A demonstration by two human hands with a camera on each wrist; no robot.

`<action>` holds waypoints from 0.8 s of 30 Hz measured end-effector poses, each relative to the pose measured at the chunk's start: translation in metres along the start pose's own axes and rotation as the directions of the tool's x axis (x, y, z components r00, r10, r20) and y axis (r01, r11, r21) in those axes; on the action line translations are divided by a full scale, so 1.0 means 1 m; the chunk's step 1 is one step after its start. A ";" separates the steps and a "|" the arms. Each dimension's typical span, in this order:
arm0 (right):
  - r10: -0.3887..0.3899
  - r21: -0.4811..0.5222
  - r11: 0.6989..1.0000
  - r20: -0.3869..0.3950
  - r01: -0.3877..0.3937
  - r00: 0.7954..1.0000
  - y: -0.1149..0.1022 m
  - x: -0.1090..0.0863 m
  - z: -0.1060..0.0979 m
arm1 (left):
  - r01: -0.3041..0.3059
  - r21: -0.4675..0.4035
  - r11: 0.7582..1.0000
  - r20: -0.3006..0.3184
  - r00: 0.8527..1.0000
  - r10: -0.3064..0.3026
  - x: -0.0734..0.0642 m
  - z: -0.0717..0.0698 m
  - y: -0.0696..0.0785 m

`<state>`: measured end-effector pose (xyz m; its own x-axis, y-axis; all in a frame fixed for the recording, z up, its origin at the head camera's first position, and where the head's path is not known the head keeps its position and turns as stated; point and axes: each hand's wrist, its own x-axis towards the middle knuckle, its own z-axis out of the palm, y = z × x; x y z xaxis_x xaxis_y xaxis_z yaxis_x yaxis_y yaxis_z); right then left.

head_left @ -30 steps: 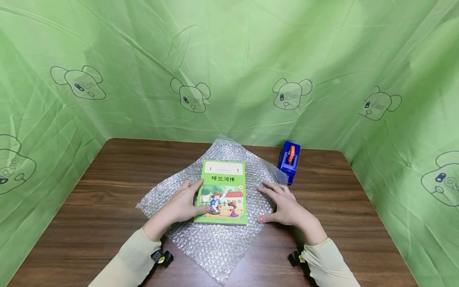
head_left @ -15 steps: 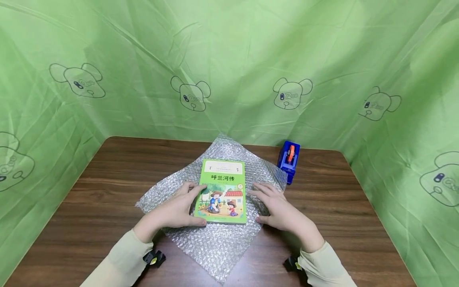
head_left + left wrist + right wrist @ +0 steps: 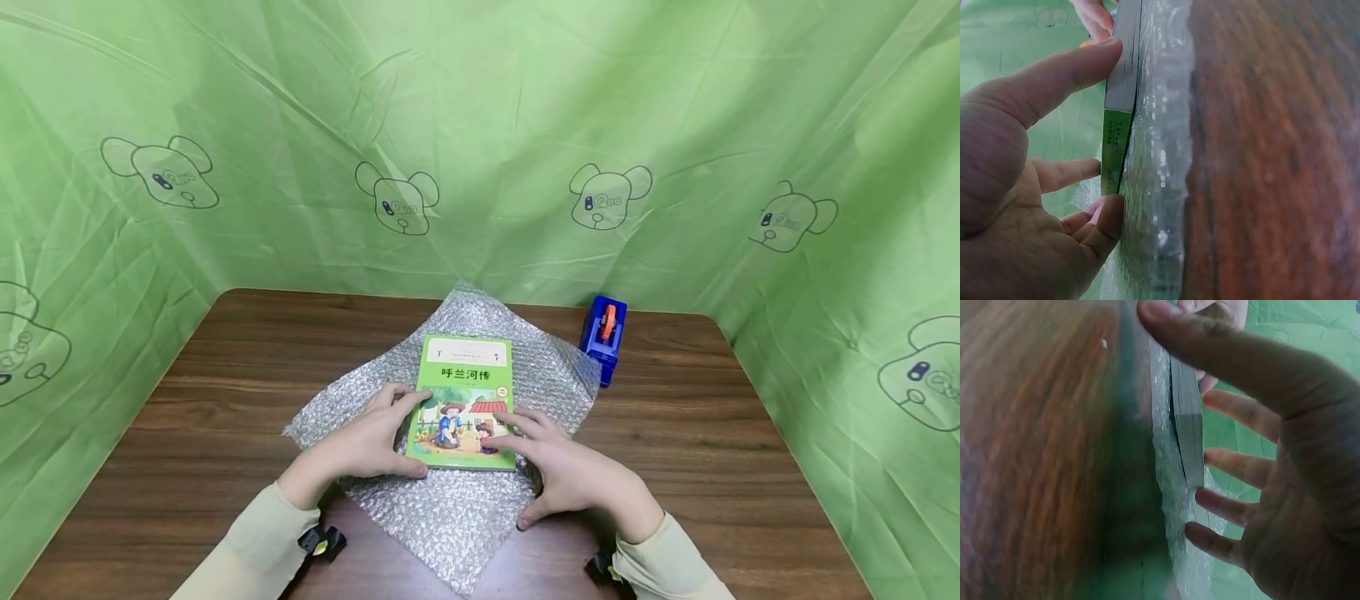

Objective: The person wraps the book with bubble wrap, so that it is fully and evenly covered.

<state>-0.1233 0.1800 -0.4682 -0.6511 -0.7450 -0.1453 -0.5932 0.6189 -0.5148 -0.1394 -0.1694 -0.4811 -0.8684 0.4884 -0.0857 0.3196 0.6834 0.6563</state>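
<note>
A green illustrated paperback book (image 3: 467, 354) lies cover up on a sheet of bubble wrap (image 3: 457, 517). At its left side is my left hand (image 3: 356, 446), thumb near the lower left corner and fingers along the spine (image 3: 1116, 147), loosely bent. In the left wrist view, that thumb (image 3: 1094, 59) meets the book's bottom edge. From the right reaches my right hand (image 3: 570, 471), its spread fingertips over the cover's lower right part. Its thumb points down toward the wrap's near right edge. The right wrist view has the fingers right beside the page edges (image 3: 1191, 450).
Behind the right hand, a blue tape dispenser (image 3: 603, 342) with an orange roll stands at the wrap's right corner. The brown wooden table (image 3: 697, 467) bears everything. A green cloth backdrop (image 3: 495, 100) with bear-head prints encloses the far side and both sides.
My right hand has moved left and nearer me, its fingers now over the book's edge. The left hand has slid slightly back, its thumb off the cover picture. The book has barely moved.
</note>
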 end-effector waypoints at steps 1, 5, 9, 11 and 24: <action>0.004 -0.008 1.000 0.001 -0.004 1.000 -0.001 0.000 0.001 | -0.003 0.000 1.000 -0.002 1.000 0.003 0.000 0.000 0.000; 0.002 -0.014 1.000 0.008 -0.001 1.000 -0.003 0.000 0.001 | 0.000 -0.004 1.000 0.000 1.000 0.000 0.000 0.001 -0.001; -0.037 -0.002 0.999 -0.025 0.037 0.999 -0.002 -0.001 0.000 | -0.001 -0.008 1.000 0.009 1.000 0.001 0.000 0.002 -0.003; -0.067 0.006 0.998 -0.052 0.067 0.996 -0.001 -0.001 -0.001 | -0.012 -0.011 1.000 0.008 1.000 0.012 0.001 0.001 -0.005; -0.129 -0.002 0.991 -0.206 0.131 0.970 0.003 0.006 -0.003 | -0.073 -0.011 0.997 -0.014 0.997 0.073 0.003 -0.007 -0.009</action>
<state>-0.1310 0.1779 -0.4679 -0.6526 -0.7512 0.0990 -0.6744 0.5162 -0.5280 -0.1472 -0.1774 -0.4820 -0.8482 0.5290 -0.0272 0.3776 0.6398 0.6694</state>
